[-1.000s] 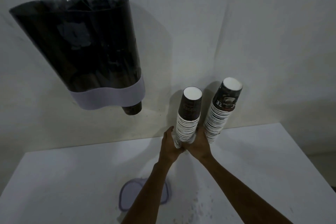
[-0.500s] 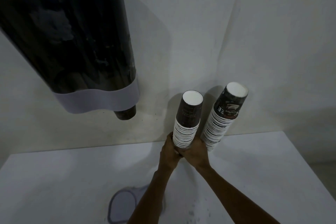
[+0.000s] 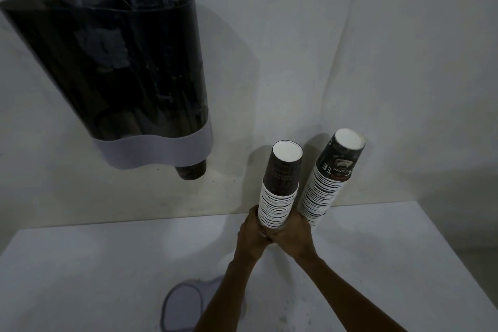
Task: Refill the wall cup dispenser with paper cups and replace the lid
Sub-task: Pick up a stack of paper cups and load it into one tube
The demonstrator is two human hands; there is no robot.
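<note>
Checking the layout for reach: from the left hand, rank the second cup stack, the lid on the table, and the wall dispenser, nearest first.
From the left hand:
1. Second cup stack, just right, beyond the right hand.
2. Lid, on the table, lower left.
3. Wall dispenser, up left.

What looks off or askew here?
The right cup stack leans right, not upright like the stack held in both hands. The lid lies on the table, off the dispenser. Dark specks dot the table near the arms. No visible damage.
</note>
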